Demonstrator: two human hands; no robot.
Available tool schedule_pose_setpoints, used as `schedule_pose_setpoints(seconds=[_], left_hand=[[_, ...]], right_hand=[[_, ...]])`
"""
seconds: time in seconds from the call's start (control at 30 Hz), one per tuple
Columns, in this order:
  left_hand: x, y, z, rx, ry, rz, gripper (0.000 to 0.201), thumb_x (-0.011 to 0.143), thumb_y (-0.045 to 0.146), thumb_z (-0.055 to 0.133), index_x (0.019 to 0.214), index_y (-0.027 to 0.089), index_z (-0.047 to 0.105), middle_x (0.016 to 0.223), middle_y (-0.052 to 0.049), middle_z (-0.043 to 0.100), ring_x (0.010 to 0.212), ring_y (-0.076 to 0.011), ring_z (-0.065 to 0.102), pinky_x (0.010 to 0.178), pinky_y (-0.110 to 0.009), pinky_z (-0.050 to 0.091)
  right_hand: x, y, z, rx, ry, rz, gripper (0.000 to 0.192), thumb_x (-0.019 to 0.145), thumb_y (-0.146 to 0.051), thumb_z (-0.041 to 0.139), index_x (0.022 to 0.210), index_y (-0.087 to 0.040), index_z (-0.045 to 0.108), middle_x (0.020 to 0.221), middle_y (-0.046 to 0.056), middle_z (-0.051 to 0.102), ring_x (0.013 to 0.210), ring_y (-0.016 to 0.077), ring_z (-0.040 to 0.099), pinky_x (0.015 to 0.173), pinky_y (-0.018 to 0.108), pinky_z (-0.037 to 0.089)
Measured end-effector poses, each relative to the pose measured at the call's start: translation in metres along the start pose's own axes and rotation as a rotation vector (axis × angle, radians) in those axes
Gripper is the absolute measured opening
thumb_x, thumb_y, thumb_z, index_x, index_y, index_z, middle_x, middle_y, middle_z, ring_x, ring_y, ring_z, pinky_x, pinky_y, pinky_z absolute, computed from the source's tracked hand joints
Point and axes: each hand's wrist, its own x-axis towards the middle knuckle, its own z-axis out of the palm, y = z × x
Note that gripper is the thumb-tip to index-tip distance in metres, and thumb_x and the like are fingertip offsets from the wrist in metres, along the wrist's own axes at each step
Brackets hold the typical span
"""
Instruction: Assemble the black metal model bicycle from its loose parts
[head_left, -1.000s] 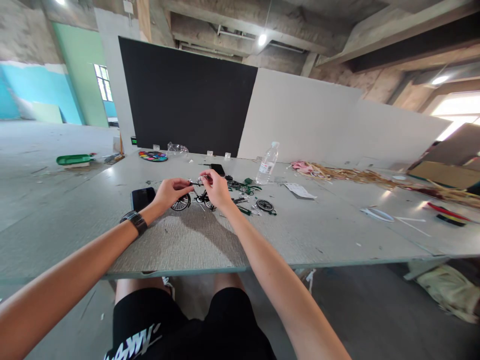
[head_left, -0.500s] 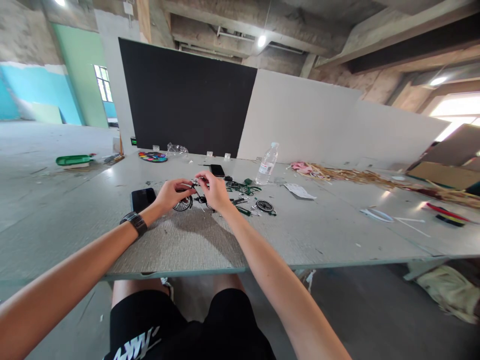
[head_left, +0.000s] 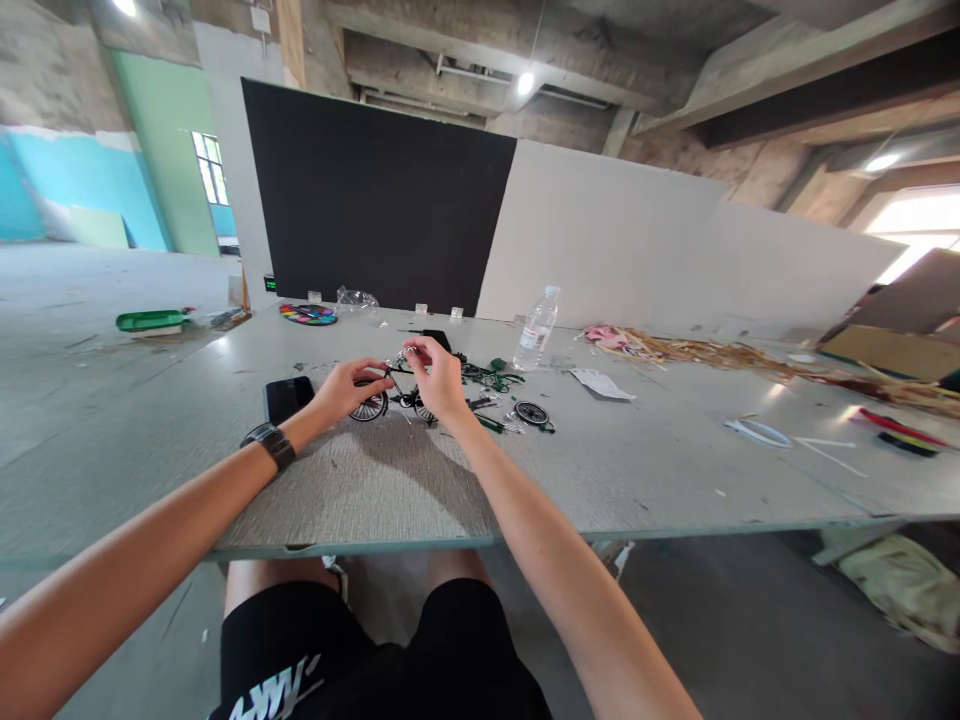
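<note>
A small black model bicycle stands upright on the grey table, its wheel at the left in plain sight and the other end partly behind my right hand. My left hand is closed on the bicycle's front, near the handlebar, with thumb and fingers around it. Bent over the top of the bicycle, my right hand has its fingertips together near the handlebar; whatever they pinch is too small to make out. Beside it lie a loose spoked wheel and several green and black parts.
Left of my hands lies a black phone. A clear water bottle and a paper sheet stand and lie to the right. A colourful paint palette is at the back left. Wood strips run along the back right edge.
My right hand has shifted slightly right and up from the bicycle, uncovering more of its frame. My left hand keeps its hold.
</note>
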Motion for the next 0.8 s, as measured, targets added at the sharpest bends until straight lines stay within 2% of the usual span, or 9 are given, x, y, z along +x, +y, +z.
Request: schedule_pose_setpoints(seconds=[0.23, 0.47, 0.63, 0.8], left_hand=[[-0.002, -0.003, 0.001, -0.084, -0.14, -0.029, 0.059, 0.066, 0.032, 0.087, 0.118, 0.016, 0.064, 0.101, -0.012, 0.077, 0.089, -0.0245, 0.074, 0.082, -0.041, 0.059], [0.001, -0.005, 0.001, -0.033, -0.112, 0.039, 0.042, 0.066, 0.035, 0.086, 0.099, 0.014, 0.071, 0.104, -0.015, 0.077, 0.101, -0.0271, 0.072, 0.094, -0.045, 0.057], [0.0, -0.004, 0.001, -0.04, -0.123, 0.036, 0.043, 0.068, 0.036, 0.086, 0.1, 0.013, 0.072, 0.105, -0.014, 0.076, 0.1, -0.0273, 0.071, 0.092, -0.045, 0.057], [0.001, -0.005, 0.001, -0.02, -0.117, 0.043, 0.041, 0.068, 0.037, 0.086, 0.099, 0.013, 0.072, 0.105, -0.015, 0.076, 0.101, -0.028, 0.071, 0.094, -0.046, 0.056]], right_hand=[[0.003, 0.01, -0.009, 0.043, 0.011, 0.024, 0.019, 0.102, -0.034, 0.043, 0.11, -0.021, 0.054, 0.105, 0.009, 0.073, 0.095, 0.0178, 0.07, 0.088, 0.033, 0.053], [0.005, 0.011, -0.013, 0.049, 0.034, 0.024, 0.021, 0.103, -0.038, 0.042, 0.112, -0.022, 0.053, 0.096, 0.006, 0.071, 0.091, 0.0176, 0.069, 0.085, 0.033, 0.054], [0.007, 0.014, -0.011, 0.247, 0.024, 0.051, 0.031, 0.102, -0.051, 0.044, 0.112, -0.023, 0.053, 0.092, 0.005, 0.067, 0.082, 0.0156, 0.069, 0.072, 0.029, 0.058], [0.009, 0.015, -0.015, 0.3, 0.013, 0.077, 0.035, 0.099, -0.057, 0.047, 0.111, -0.025, 0.055, 0.091, 0.004, 0.066, 0.082, 0.0155, 0.068, 0.071, 0.028, 0.057]])
